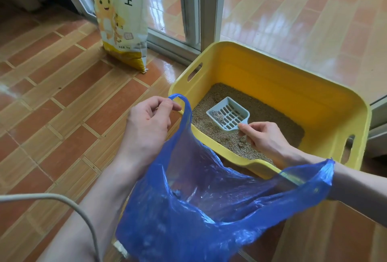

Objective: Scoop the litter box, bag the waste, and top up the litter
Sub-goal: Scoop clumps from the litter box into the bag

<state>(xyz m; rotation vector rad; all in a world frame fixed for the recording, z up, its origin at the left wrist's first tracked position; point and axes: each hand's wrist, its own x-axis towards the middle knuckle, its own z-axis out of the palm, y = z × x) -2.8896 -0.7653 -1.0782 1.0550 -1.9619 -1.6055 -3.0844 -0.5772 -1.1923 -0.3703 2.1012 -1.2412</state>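
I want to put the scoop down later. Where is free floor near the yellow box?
Bare tiles lie between the litter bag and the yellow box, left of the left hand. In front of the box it is crowded: the blue bag and both arms. The right hand holds the scoop.

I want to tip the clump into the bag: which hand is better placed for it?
The right hand: it grips the scoop with the clump. The left hand holds the blue bag open by its handle.
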